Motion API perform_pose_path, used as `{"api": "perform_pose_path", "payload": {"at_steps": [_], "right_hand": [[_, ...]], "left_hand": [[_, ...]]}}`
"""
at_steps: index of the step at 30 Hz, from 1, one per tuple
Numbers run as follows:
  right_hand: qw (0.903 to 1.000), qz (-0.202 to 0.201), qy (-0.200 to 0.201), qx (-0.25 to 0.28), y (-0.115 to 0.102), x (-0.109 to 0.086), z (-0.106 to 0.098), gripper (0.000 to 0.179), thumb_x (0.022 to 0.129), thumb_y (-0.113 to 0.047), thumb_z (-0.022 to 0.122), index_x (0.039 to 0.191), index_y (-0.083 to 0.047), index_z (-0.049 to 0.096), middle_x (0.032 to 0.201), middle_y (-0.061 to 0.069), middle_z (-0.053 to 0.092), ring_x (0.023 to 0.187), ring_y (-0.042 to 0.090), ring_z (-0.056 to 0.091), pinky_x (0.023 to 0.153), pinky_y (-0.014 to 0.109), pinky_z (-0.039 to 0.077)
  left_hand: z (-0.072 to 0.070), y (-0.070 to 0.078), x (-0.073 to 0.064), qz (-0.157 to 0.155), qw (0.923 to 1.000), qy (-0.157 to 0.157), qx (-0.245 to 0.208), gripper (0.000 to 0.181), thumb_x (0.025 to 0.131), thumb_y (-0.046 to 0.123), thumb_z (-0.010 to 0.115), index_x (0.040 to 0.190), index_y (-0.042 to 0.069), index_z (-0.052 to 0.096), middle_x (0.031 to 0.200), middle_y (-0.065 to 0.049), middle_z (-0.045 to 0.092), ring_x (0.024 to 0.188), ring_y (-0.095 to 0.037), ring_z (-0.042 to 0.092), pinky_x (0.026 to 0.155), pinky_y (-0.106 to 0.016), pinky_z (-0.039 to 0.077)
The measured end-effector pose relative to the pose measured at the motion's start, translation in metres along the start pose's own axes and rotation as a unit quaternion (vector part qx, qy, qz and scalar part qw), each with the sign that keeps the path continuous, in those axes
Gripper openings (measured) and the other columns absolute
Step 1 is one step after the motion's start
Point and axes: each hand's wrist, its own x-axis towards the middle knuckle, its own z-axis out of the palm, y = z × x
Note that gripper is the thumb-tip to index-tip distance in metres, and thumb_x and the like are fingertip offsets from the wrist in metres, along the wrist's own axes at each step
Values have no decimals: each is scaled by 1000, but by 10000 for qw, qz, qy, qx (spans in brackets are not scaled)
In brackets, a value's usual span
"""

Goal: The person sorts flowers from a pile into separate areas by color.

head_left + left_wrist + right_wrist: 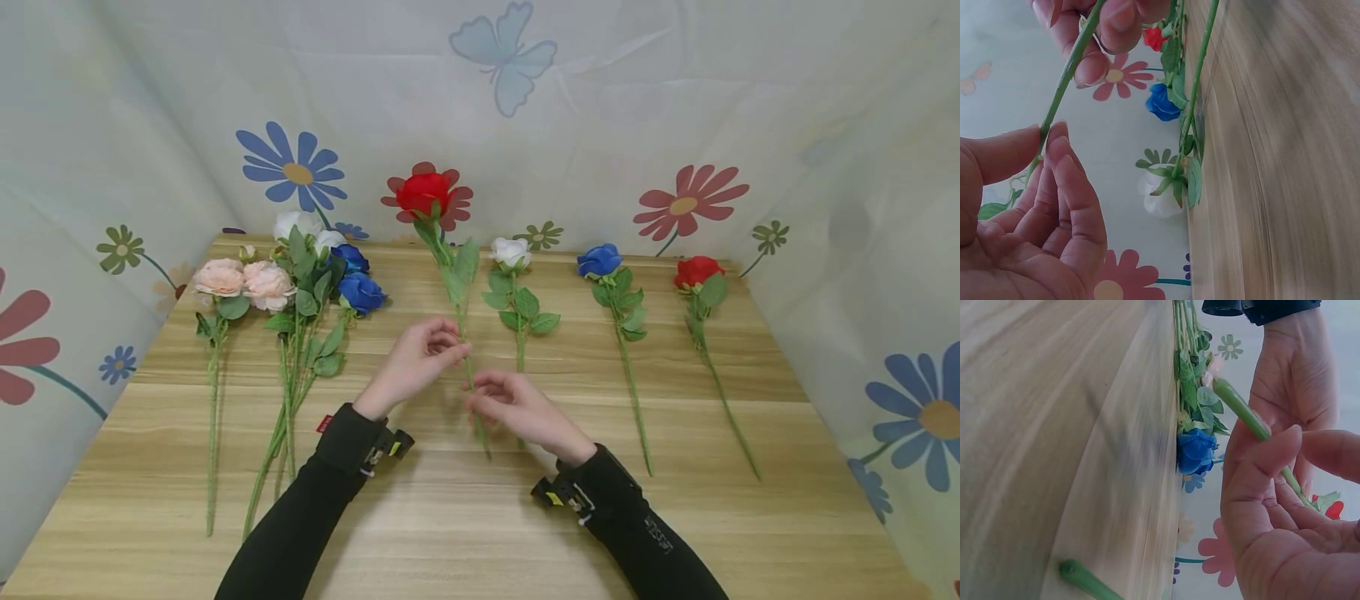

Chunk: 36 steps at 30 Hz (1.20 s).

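A long-stemmed artificial red rose (423, 192) is held up above the table, bloom pointing away from me. My left hand (416, 362) pinches its green stem (1063, 84) between thumb and fingertips, below the leaves. Lower down, my right hand (528, 412) holds the same stem with thumb and fingers, and the cut end (1225, 390) sticks out past them. Just right of it lies a white rose (512, 252) whose stem runs partly behind my right hand. Farther right lie a blue rose (600, 260) and a second red rose (697, 272).
On the left of the wooden table (450, 542) lies a group of pink flowers (267, 285), white flowers (297, 223) and blue roses (362, 292), stems toward me. A flower-printed cloth (600, 100) hangs behind and along both sides.
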Motion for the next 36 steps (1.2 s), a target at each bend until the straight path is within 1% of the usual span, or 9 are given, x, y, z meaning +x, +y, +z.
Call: {"api": "perform_pose_path", "payload": {"at_steps": [4, 7, 11, 15, 20, 24, 28, 32, 36], "right_hand": [[10000, -72, -22, 24, 1, 1, 1, 30, 98, -9, 49, 121, 11, 50, 95, 30, 62, 85, 35, 63, 71, 47, 52], [10000, -75, -11, -11, 2, 1, 2, 27, 99, -8, 48, 118, 11, 51, 90, 27, 62, 81, 29, 62, 68, 40, 52], [9999, -93, -30, 22, 3, 1, 2, 25, 99, -6, 46, 115, 12, 51, 86, 22, 62, 77, 26, 62, 66, 38, 51], [9999, -92, -39, 80, 3, 2, 2, 23, 99, -5, 46, 114, 12, 51, 85, 22, 61, 75, 26, 61, 64, 36, 50], [10000, -65, -19, 57, 2, 1, 2, 23, 99, -5, 45, 114, 11, 51, 85, 22, 61, 75, 26, 62, 65, 41, 51], [10000, -61, -21, 4, 1, 1, 1, 24, 100, -7, 45, 115, 10, 51, 87, 22, 62, 77, 24, 62, 68, 47, 51], [10000, -53, 12, -24, 2, -1, -2, 25, 100, -9, 44, 116, 10, 51, 89, 25, 62, 79, 25, 61, 70, 48, 51], [9999, -8, 107, -31, 0, -3, -5, 25, 101, -9, 44, 117, 10, 50, 89, 25, 61, 80, 27, 61, 69, 46, 51], [9998, 24, 188, -40, -1, -5, -10, 26, 101, -9, 43, 119, 9, 50, 89, 21, 60, 81, 28, 60, 69, 45, 51]], "left_hand": [[2, -1, 0, 73, 9997, 40, 218, 18, 90, 17, 66, 101, 5, 60, 90, -6, 68, 83, -20, 62, 76, -36, 52], [3, -1, 0, 80, 9996, 3, 283, 19, 90, 19, 66, 102, 5, 60, 91, -6, 68, 83, -19, 62, 77, -36, 52], [3, 0, 0, 34, 9994, -48, 351, 22, 90, 22, 65, 104, 5, 60, 93, -5, 67, 84, -18, 62, 78, -36, 52], [4, 1, 0, 7, 9992, -60, 385, 23, 91, 22, 65, 105, 5, 60, 94, -6, 67, 85, -19, 62, 79, -36, 51], [4, 1, 0, 59, 9993, -42, 359, 26, 92, 24, 63, 108, 3, 60, 95, -6, 67, 85, -20, 62, 78, -37, 51], [3, -1, -1, 143, 9995, -26, 275, 27, 94, 26, 59, 112, 5, 61, 95, -5, 67, 86, -20, 62, 78, -38, 51], [1, -2, -2, 212, 9994, 19, 260, 26, 97, 25, 55, 115, 7, 61, 96, -6, 67, 88, -21, 63, 80, -38, 51], [1, -1, -3, 158, 9989, 107, 438, 28, 98, 27, 54, 119, 9, 60, 101, -8, 67, 92, -19, 63, 84, -36, 51], [-2, 0, -5, 89, 9972, 204, 721, 30, 98, 29, 53, 121, 11, 59, 105, -3, 66, 95, -15, 61, 86, -34, 50]]}}
